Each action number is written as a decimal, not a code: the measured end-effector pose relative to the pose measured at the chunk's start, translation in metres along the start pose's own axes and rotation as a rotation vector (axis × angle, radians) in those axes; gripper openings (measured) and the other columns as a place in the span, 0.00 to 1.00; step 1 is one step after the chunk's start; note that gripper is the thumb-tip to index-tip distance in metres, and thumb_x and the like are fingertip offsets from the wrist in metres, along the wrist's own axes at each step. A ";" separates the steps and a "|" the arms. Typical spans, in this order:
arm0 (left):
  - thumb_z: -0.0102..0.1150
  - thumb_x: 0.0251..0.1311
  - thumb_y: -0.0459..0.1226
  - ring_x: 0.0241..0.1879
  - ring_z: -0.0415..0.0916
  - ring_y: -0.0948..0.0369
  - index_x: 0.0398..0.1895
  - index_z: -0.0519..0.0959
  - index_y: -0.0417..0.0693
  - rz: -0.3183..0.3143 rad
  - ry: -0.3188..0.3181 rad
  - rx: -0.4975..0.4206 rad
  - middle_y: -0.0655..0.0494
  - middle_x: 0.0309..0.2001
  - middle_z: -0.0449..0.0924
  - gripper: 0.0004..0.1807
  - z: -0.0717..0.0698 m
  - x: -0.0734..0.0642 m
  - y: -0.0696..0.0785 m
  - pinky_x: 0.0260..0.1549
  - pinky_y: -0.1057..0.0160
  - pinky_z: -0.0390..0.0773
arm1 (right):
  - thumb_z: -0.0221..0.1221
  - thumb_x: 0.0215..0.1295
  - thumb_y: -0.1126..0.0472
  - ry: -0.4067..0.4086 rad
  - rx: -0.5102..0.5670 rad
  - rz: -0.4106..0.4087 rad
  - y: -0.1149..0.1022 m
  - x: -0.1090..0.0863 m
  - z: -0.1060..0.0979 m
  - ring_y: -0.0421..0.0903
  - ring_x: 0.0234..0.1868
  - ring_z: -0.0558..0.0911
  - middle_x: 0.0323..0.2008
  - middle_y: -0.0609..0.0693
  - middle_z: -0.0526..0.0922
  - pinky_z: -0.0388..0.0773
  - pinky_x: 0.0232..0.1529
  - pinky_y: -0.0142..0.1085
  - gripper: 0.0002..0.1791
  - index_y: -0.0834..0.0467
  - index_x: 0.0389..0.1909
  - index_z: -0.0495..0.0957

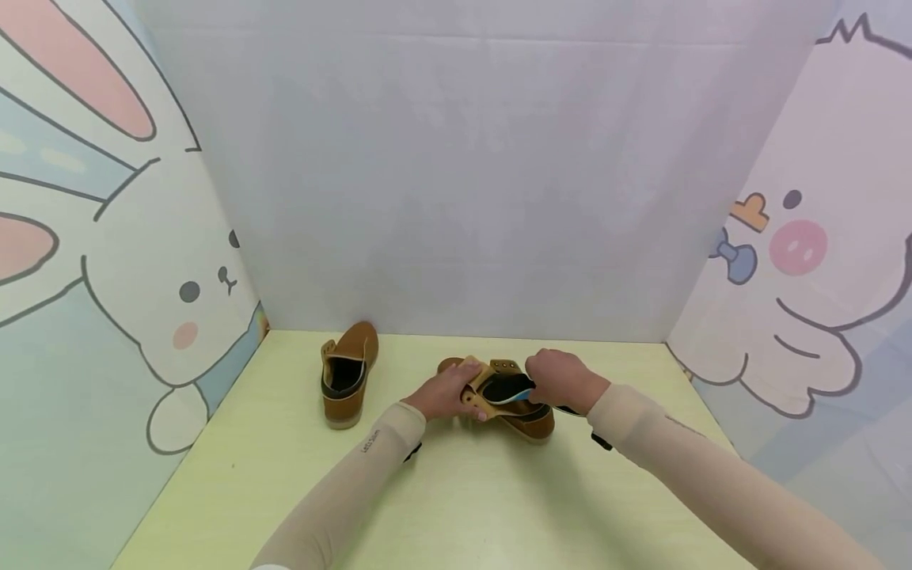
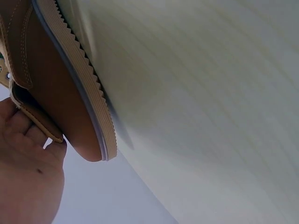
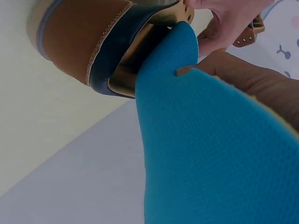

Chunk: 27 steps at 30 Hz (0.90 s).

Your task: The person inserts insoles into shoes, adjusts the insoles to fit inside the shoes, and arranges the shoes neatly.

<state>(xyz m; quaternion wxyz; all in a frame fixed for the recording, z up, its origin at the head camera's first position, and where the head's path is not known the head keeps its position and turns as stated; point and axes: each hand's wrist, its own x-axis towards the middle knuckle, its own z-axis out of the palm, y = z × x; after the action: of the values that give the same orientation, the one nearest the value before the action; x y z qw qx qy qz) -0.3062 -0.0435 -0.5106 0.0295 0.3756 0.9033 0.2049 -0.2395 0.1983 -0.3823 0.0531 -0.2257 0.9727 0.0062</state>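
A brown lace-up shoe (image 1: 536, 428) sits on the table, its toe pointing back and left. My left hand (image 1: 443, 394) holds the shoe near its opening. In the left wrist view, the fingers pinch the shoe's tongue (image 2: 41, 122). With curled fingers, my right hand (image 1: 566, 380) grips an insole (image 3: 187, 135), black on top and bright blue underneath. One end of this insole reaches into the shoe's opening, while the rest sticks out past the right hand. How deep the inner end goes is hidden.
A matching brown shoe (image 1: 344, 408) stands upright to the left, toe toward the back. The pale yellow table (image 1: 456, 507) meets a grey back wall (image 1: 463, 198). Side panels with cartoon animals (image 1: 164, 293) close off the left and right.
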 end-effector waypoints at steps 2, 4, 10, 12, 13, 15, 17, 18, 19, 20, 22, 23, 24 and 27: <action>0.70 0.49 0.64 0.76 0.54 0.54 0.78 0.61 0.40 0.002 0.002 0.007 0.45 0.77 0.58 0.59 0.000 0.000 0.000 0.75 0.52 0.51 | 0.72 0.56 0.61 -0.001 -0.027 -0.007 -0.002 0.003 0.002 0.44 0.26 0.73 0.25 0.48 0.75 0.76 0.27 0.39 0.12 0.58 0.28 0.76; 0.70 0.49 0.64 0.76 0.54 0.54 0.78 0.61 0.40 0.005 0.003 0.016 0.45 0.77 0.58 0.59 0.001 0.000 0.000 0.75 0.53 0.51 | 0.73 0.56 0.61 0.004 -0.043 -0.012 -0.004 0.006 0.006 0.45 0.27 0.75 0.26 0.49 0.76 0.78 0.28 0.40 0.13 0.59 0.29 0.77; 0.69 0.49 0.65 0.76 0.54 0.54 0.78 0.60 0.41 0.000 0.001 0.016 0.47 0.77 0.58 0.59 0.002 0.000 0.000 0.75 0.53 0.51 | 0.74 0.55 0.59 0.008 -0.073 -0.017 -0.006 0.016 0.013 0.46 0.29 0.77 0.28 0.50 0.78 0.81 0.31 0.43 0.14 0.61 0.32 0.78; 0.69 0.49 0.65 0.77 0.54 0.54 0.78 0.59 0.40 -0.002 -0.003 0.007 0.46 0.77 0.57 0.60 0.001 0.000 0.001 0.75 0.53 0.51 | 0.74 0.56 0.59 0.000 -0.070 -0.010 -0.007 0.019 0.015 0.46 0.29 0.78 0.28 0.51 0.79 0.81 0.31 0.43 0.14 0.60 0.33 0.78; 0.70 0.49 0.64 0.77 0.54 0.54 0.78 0.59 0.40 -0.002 -0.004 0.000 0.46 0.77 0.57 0.60 0.001 0.000 0.001 0.75 0.53 0.51 | 0.74 0.57 0.58 -0.003 -0.067 -0.007 -0.008 0.021 0.016 0.46 0.29 0.77 0.29 0.51 0.79 0.81 0.31 0.43 0.14 0.60 0.33 0.78; 0.70 0.49 0.64 0.77 0.53 0.54 0.78 0.59 0.40 -0.001 -0.012 -0.003 0.46 0.77 0.57 0.60 0.000 0.000 0.002 0.75 0.53 0.51 | 0.73 0.57 0.58 -0.004 -0.057 -0.002 -0.008 0.025 0.020 0.46 0.29 0.77 0.29 0.51 0.79 0.80 0.32 0.43 0.14 0.60 0.33 0.78; 0.70 0.49 0.64 0.77 0.53 0.54 0.78 0.59 0.40 0.000 -0.014 -0.005 0.46 0.77 0.57 0.60 0.000 -0.001 0.003 0.75 0.53 0.51 | 0.73 0.57 0.58 0.000 -0.048 0.006 -0.009 0.029 0.023 0.46 0.29 0.76 0.28 0.50 0.79 0.80 0.32 0.42 0.13 0.60 0.33 0.79; 0.69 0.50 0.64 0.77 0.53 0.54 0.78 0.59 0.40 0.000 -0.016 -0.004 0.46 0.77 0.57 0.60 0.000 -0.001 0.003 0.75 0.53 0.51 | 0.73 0.57 0.58 0.002 -0.046 0.009 -0.010 0.030 0.025 0.46 0.29 0.76 0.28 0.50 0.79 0.80 0.32 0.42 0.13 0.59 0.33 0.79; 0.69 0.50 0.64 0.77 0.53 0.54 0.78 0.59 0.40 -0.001 -0.016 -0.004 0.46 0.77 0.57 0.60 0.000 -0.001 0.003 0.75 0.53 0.51 | 0.73 0.57 0.58 0.004 -0.047 0.014 -0.010 0.032 0.027 0.45 0.29 0.76 0.28 0.50 0.79 0.80 0.32 0.42 0.13 0.59 0.33 0.79; 0.69 0.50 0.64 0.77 0.53 0.54 0.79 0.59 0.40 -0.004 -0.018 -0.004 0.46 0.78 0.56 0.60 0.000 -0.001 0.003 0.75 0.53 0.50 | 0.73 0.57 0.58 0.009 -0.048 0.018 -0.010 0.034 0.029 0.45 0.28 0.76 0.28 0.49 0.79 0.80 0.31 0.42 0.13 0.58 0.33 0.79; 0.69 0.50 0.64 0.77 0.53 0.55 0.79 0.58 0.41 -0.011 -0.020 -0.012 0.48 0.78 0.56 0.60 0.001 -0.002 0.003 0.75 0.54 0.50 | 0.73 0.57 0.57 0.016 -0.052 0.026 -0.010 0.038 0.034 0.45 0.28 0.76 0.28 0.49 0.79 0.80 0.31 0.41 0.12 0.58 0.32 0.80; 0.69 0.50 0.65 0.77 0.52 0.55 0.79 0.58 0.42 -0.016 -0.022 -0.014 0.48 0.78 0.55 0.60 0.001 -0.002 0.002 0.75 0.54 0.49 | 0.73 0.57 0.57 0.020 -0.053 0.032 -0.011 0.039 0.036 0.44 0.27 0.75 0.27 0.48 0.78 0.79 0.30 0.41 0.12 0.57 0.31 0.80; 0.69 0.50 0.65 0.77 0.52 0.55 0.79 0.57 0.42 -0.020 -0.023 -0.016 0.49 0.78 0.55 0.60 0.001 -0.002 0.002 0.75 0.55 0.49 | 0.72 0.57 0.57 0.022 -0.050 0.038 -0.011 0.041 0.038 0.45 0.26 0.75 0.27 0.48 0.78 0.79 0.29 0.41 0.11 0.57 0.31 0.80; 0.68 0.50 0.65 0.77 0.52 0.56 0.80 0.57 0.43 -0.028 -0.023 -0.019 0.50 0.78 0.55 0.60 0.002 -0.001 0.000 0.75 0.55 0.49 | 0.72 0.58 0.57 0.029 -0.039 0.055 -0.012 0.046 0.044 0.45 0.25 0.75 0.26 0.49 0.78 0.79 0.28 0.41 0.11 0.57 0.29 0.80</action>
<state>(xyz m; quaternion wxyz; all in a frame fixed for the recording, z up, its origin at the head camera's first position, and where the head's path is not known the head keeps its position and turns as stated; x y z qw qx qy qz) -0.3047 -0.0433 -0.5126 0.0465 0.3649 0.9062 0.2085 -0.2705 0.1688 -0.4306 0.0346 -0.2002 0.9789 0.0231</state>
